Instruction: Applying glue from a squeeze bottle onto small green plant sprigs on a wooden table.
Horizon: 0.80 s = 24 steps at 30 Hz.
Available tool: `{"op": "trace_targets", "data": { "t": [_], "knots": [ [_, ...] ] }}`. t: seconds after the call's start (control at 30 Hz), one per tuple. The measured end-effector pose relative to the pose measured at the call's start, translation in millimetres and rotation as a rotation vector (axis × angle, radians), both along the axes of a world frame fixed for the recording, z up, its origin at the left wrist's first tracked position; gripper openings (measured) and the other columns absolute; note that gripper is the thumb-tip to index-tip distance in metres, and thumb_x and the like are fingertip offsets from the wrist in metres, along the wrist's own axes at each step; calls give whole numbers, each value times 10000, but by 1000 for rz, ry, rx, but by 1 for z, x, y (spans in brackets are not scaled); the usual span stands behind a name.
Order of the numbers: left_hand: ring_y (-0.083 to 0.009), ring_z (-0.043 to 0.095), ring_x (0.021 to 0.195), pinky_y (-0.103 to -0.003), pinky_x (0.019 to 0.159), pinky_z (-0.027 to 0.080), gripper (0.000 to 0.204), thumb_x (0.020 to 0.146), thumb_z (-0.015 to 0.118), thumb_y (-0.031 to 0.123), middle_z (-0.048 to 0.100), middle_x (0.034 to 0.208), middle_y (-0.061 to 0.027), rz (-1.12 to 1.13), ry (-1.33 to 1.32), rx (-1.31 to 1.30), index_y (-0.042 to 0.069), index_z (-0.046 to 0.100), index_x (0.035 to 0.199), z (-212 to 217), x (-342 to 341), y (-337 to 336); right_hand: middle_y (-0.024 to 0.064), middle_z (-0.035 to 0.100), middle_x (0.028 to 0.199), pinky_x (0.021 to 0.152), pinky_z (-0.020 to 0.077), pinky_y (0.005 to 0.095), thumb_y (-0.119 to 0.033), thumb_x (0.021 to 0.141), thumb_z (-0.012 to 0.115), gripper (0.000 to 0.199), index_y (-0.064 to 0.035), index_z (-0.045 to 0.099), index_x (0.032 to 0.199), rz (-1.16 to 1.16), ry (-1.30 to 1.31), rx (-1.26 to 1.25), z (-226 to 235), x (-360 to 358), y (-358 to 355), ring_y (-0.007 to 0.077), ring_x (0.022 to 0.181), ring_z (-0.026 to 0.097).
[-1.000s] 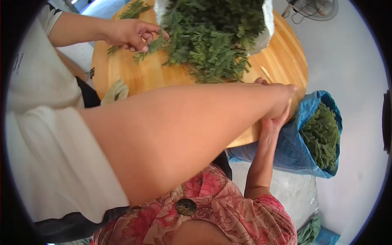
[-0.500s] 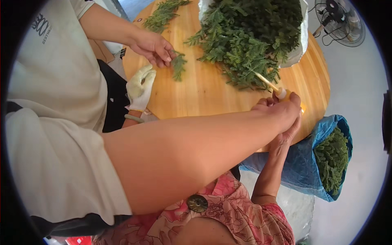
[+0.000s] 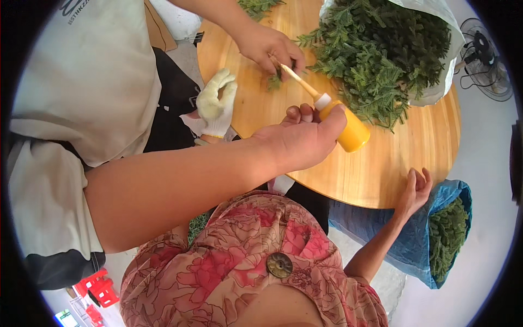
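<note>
My left hand (image 3: 217, 103), in a pale knitted work glove, is at the table's left edge. Its fingers curl round to the thumb in a ring, and nothing shows inside. Bare and slightly curled, my right hand (image 3: 417, 191) is at the table's near right edge, holding nothing. Between my hands, a co-worker's hand (image 3: 305, 139) grips a yellow squeeze bottle (image 3: 353, 131) with a long pale nozzle, tilted up to the left. The co-worker's other hand (image 3: 269, 48) pinches a small green sprig (image 3: 274, 82) by the nozzle tip.
A white bag (image 3: 455, 49) spills a heap of green fir-like branches (image 3: 381, 54) onto the round wooden table (image 3: 381, 169). More sprigs (image 3: 259, 7) lie at the far left. A blue sack (image 3: 400, 242) of greenery stands right, below a fan (image 3: 485, 60). The co-worker's forearm (image 3: 180, 185) crosses before me.
The yellow squeeze bottle has passed from my right hand to the co-worker, who has drawn it left to the sprig. My right hand has moved back to the right.
</note>
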<state>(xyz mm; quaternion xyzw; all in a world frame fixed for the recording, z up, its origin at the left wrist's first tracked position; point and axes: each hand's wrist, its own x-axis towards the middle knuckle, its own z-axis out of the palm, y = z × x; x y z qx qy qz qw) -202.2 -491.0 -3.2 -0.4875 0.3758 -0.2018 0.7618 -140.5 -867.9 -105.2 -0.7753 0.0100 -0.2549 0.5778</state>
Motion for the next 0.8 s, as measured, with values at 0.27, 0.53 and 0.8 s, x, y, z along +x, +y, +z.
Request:
{"op": "trace_targets", "data": {
  "t": [0.27, 0.53, 0.8],
  "knots": [
    [-151, 595, 769, -327, 737, 513, 273, 996, 470, 238, 572, 893, -27, 61, -41, -83, 8, 502, 1140, -21, -18, 21, 81, 667, 976, 805, 510, 285, -56, 893, 682, 242, 19, 626, 1117, -177, -127, -299, -41, -15, -30, 155, 905, 621],
    [-148, 603, 779, -299, 723, 519, 287, 981, 515, 209, 591, 945, -65, 111, -209, -15, 29, 432, 1188, -39, -18, 23, 61, 663, 972, 830, 492, 275, -21, 913, 641, 134, 20, 655, 1040, -232, -179, -210, -50, -12, -33, 148, 886, 603],
    [-154, 605, 767, -274, 709, 522, 366, 944, 592, 165, 594, 947, -75, -2, -299, 56, 44, 401, 1232, -14, -15, 20, 62, 661, 962, 827, 492, 275, -23, 913, 644, 130, 22, 658, 1034, -233, -206, -150, -56, -11, -37, 145, 884, 598]
  ]
}}
